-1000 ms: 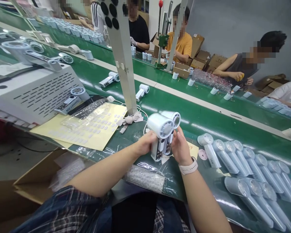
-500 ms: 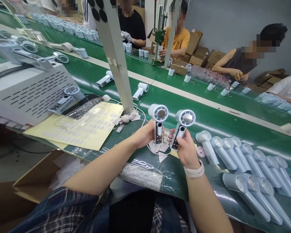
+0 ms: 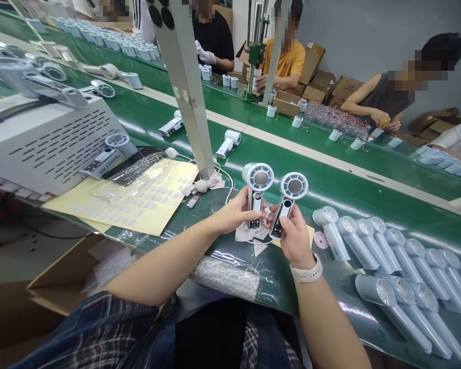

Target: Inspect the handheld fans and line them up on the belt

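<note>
My left hand (image 3: pixel 234 214) is closed round the handle of a white handheld fan (image 3: pixel 257 187), held upright with its round face toward me. My right hand (image 3: pixel 295 237) grips a second white handheld fan (image 3: pixel 289 197) the same way, tilted slightly right. The two fans are side by side above the green bench, over a small white scrap of film (image 3: pixel 249 234). A pale watch is on my right wrist.
Two rows of several light-blue fans (image 3: pixel 392 256) lie to my right. A yellow sheet of small stickers (image 3: pixel 138 197) and a grey machine (image 3: pixel 46 138) sit at left, a white post (image 3: pixel 188 87) ahead. Fans (image 3: pixel 228 143) ride the green conveyor; people work beyond it.
A second ago both fans were pressed together with heads turned away. I have separated them and turned their round faces toward me; since half a second ago they drew slightly closer.
</note>
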Demonstrator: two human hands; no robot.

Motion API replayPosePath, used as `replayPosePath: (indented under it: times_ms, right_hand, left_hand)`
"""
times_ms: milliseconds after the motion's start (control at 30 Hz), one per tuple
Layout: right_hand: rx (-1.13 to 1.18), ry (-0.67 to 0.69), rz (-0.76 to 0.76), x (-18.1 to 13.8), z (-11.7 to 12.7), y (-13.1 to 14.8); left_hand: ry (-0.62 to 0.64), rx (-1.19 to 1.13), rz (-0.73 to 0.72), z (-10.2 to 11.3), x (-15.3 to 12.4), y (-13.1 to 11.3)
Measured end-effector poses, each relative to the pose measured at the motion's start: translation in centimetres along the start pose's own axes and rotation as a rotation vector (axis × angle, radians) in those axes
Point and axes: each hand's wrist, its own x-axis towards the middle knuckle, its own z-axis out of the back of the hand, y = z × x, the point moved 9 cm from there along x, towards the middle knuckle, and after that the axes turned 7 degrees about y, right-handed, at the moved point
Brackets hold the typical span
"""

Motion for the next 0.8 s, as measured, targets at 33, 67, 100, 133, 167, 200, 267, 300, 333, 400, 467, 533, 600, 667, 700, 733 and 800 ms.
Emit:
replayPosePath:
  times_ms: [33, 67, 100, 133, 167, 200, 267, 300, 333, 400, 467, 533, 600, 667, 700, 733, 800]
  right_hand:
    - [-0.003, -0.012, 0.001, -0.01, 0.13, -0.03]
    - [-0.004, -0.015, -0.001, -0.01, 0.19, -0.08]
    - [-0.002, -0.013, -0.006, 0.0, 0.18, -0.14]
    - [0.003, -0.008, -0.012, 0.01, 0.15, -0.2]
    - [0.012, -0.003, -0.015, 0.01, 0.12, -0.22]
    - [0.022, 0.001, -0.017, 0.01, 0.08, -0.21]
    - [0.04, 0.008, -0.014, 0.01, -0.02, -0.11]
    - [0.046, 0.012, -0.011, 0.01, -0.07, -0.04]
    - [0.051, 0.018, -0.01, 0.02, -0.14, 0.01]
    - [0.051, 0.032, -0.012, 0.03, -0.3, 0.02]
    - [0.037, 0.031, -0.016, 0.03, -0.29, -0.03]
    - [0.017, 0.025, -0.014, 0.03, -0.19, -0.07]
    - [-0.004, 0.033, -0.008, 0.03, -0.17, -0.09]
    - [-0.026, 0.045, -0.01, 0.04, -0.17, -0.18]
    - [-0.038, 0.045, -0.016, 0.04, -0.11, -0.27]
    - [-0.05, 0.038, -0.023, 0.04, 0.0, -0.38]
    - [-0.064, 0.016, -0.039, 0.02, 0.24, -0.64]
  left_hand:
    - [0.02, -0.011, 0.008, -0.24, -0.01, 0.12]
    - [0.03, -0.019, 0.016, -0.39, -0.03, 0.24]
    - [0.028, -0.021, 0.021, -0.42, -0.06, 0.31]
    - [0.016, -0.02, 0.021, -0.35, -0.09, 0.32]
    - [0.003, -0.017, 0.018, -0.26, -0.12, 0.26]
    - [-0.006, -0.014, 0.014, -0.2, -0.13, 0.18]
    - [-0.005, -0.029, 0.001, -0.23, -0.11, -0.02]
    - [0.002, -0.042, -0.001, -0.3, -0.08, -0.04]
    - [0.01, -0.055, 0.004, -0.37, -0.05, 0.01]
    - [0.003, -0.065, 0.014, -0.29, -0.01, 0.19]
    - [-0.013, -0.057, 0.023, -0.15, -0.02, 0.32]
    - [-0.001, -0.062, 0.016, -0.32, -0.05, 0.21]
    - [0.031, -0.078, 0.011, -0.67, -0.09, 0.01]
    - [0.035, -0.069, 0.015, -0.7, -0.12, -0.11]
    - [0.021, -0.048, 0.023, -0.54, -0.11, -0.08]
    - [0.001, -0.022, 0.034, -0.31, -0.08, 0.0]
    - [-0.038, 0.022, 0.06, 0.18, 0.03, 0.29]
